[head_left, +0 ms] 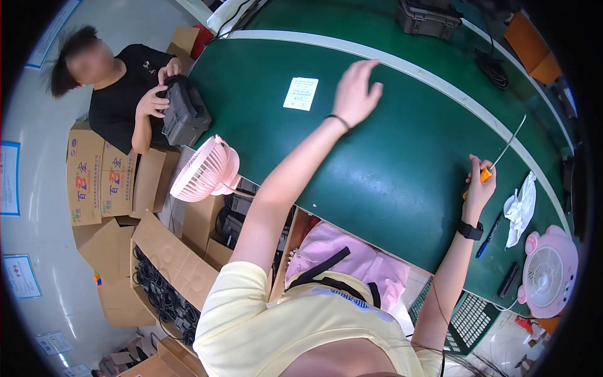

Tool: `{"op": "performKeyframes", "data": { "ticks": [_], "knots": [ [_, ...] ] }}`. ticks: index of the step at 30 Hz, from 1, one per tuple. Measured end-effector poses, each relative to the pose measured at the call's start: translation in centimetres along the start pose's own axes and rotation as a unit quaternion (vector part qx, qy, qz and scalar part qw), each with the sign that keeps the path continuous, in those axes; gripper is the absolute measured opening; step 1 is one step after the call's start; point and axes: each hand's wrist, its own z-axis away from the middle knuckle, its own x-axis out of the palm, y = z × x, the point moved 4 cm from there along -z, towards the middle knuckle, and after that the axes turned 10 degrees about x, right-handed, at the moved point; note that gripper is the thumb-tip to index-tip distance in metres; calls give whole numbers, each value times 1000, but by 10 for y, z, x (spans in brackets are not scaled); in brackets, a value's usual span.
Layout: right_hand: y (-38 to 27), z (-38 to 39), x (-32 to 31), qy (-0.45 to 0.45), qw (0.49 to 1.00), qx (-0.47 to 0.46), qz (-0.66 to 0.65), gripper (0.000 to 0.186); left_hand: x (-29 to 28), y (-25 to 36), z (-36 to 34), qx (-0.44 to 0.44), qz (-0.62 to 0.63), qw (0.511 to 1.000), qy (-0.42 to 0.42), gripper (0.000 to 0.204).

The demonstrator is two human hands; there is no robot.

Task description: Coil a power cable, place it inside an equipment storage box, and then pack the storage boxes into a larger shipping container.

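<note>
My left hand [358, 94] reaches over the far part of the green table [377, 182], fingers stretched and thumb apart, with nothing in it. A small white paper slip [301, 93] with writing lies on the tabletop to its left. On the right side, my right hand [481, 182] is closed around the orange handle of a screwdriver [506, 146]; the long metal shaft points up and away to the far right. A dark watch sits on that wrist. Close by lie a crumpled white cloth [520, 210] and a blue pen [489, 237].
A co-worker [119, 81] at the left handles a dark grey case [185, 113]. A pink fan [207, 169] stands at the table's left edge, another pink fan [545, 276] at the right. Cardboard boxes [100, 176] and a carton of black cables [164, 295] fill the lower left.
</note>
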Motion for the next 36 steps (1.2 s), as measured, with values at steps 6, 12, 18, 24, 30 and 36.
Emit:
{"op": "performKeyframes", "data": {
  "ticks": [6,12,18,24,30,36],
  "knots": [
    [0,3,0,5,1000,8,-3,20,83,-1,-53,-37,115,976,182,56],
    [2,0,3,7,1000,21,1,20,132,-49,-120,-96,48,972,208,100],
    [2,-1,6,15,1000,24,-4,19,191,-113,-160,-116,206,971,28,139],
    [4,-3,4,27,999,33,0,18,208,-116,-172,-148,219,960,90,147],
    [5,-4,5,21,999,24,-18,19,215,-126,-199,-411,266,863,125,97],
    [8,-6,2,21,999,28,-26,18,205,-140,-203,-353,209,903,126,93]
  ]
}}
